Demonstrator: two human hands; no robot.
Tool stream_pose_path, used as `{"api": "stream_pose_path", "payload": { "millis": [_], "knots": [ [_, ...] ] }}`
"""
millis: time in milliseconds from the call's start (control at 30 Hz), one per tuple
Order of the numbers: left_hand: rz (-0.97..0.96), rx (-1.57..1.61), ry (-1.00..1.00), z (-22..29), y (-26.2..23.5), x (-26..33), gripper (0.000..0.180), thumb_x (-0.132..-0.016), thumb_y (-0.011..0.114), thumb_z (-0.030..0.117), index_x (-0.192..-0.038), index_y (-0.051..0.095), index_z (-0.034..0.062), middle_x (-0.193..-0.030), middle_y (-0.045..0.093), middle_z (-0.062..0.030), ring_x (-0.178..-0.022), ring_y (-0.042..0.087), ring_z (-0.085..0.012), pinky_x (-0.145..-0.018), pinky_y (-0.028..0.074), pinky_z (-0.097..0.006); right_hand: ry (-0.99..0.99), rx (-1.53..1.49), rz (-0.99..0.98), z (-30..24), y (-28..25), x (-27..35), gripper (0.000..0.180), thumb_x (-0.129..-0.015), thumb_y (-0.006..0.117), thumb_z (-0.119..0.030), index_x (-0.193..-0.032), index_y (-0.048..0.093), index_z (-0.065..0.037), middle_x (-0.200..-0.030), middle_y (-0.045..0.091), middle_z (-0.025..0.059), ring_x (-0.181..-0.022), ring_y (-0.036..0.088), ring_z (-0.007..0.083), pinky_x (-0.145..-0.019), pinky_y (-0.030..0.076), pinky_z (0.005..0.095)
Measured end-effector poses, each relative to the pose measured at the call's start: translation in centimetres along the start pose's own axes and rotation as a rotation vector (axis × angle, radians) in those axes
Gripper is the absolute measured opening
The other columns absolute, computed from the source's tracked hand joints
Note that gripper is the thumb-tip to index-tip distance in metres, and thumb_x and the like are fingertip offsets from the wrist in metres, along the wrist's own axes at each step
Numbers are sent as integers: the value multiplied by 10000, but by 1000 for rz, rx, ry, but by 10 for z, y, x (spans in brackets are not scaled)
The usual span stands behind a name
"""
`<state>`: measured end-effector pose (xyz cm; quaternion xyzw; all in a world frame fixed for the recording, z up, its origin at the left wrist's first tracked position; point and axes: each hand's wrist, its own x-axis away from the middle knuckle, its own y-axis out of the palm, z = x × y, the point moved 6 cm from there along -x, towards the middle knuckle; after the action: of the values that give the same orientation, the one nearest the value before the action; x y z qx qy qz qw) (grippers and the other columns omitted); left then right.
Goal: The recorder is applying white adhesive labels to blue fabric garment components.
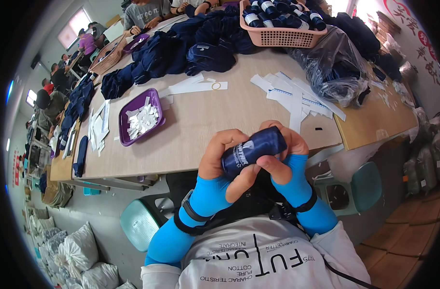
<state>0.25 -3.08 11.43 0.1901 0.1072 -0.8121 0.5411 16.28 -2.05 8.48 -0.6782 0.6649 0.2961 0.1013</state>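
A rolled navy cloth bundle with white print is held up near the table's front edge, between both my hands. My left hand grips its left end, thumb along the underside and fingers behind. At the other end, my right hand closes around the bundle, its thumb pressed on the near lower side. Fingers behind the roll are partly hidden. Blue sleeves cover both my forearms. On the table left of my hands, a purple basket holds small white slips.
White paper strips lie beyond my right hand. Navy cloth pieces are heaped across the far side. A pink basket of rolled bundles stands beside a grey plastic bag. Green chairs flank me. People work opposite.
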Motion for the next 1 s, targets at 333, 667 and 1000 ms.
{"api": "stream_pose_path", "payload": {
  "millis": [333,667,1000],
  "knots": [
    [-66,128,-266,-8,-2,-9,485,-879,812,39,-1329,637,-5,-1150,721,-70,-1004,643,-73,-884,541,-240,272,-14,-142,-25,-16,-6,642,-744,969,-124,-1253,589,-33,-1039,711,97,-1024,689,149,-921,533,289],
    [-251,21,-446,-23,25,-22,481,-907,806,63,-1339,623,-39,-1113,738,-71,-958,656,-91,-867,552,-258,364,161,-315,-20,-40,7,575,-885,863,-199,-1363,645,37,-1170,744,128,-1112,676,143,-1002,522,302],
    [-545,-288,-227,-59,77,-35,736,-901,829,150,-1505,441,-10,-1296,646,-167,-1160,656,-264,-1016,515,-382,609,109,66,-21,-134,45,475,-901,714,-12,-1370,644,19,-936,727,77,-715,628,94,-671,526,252]
  ]
}}
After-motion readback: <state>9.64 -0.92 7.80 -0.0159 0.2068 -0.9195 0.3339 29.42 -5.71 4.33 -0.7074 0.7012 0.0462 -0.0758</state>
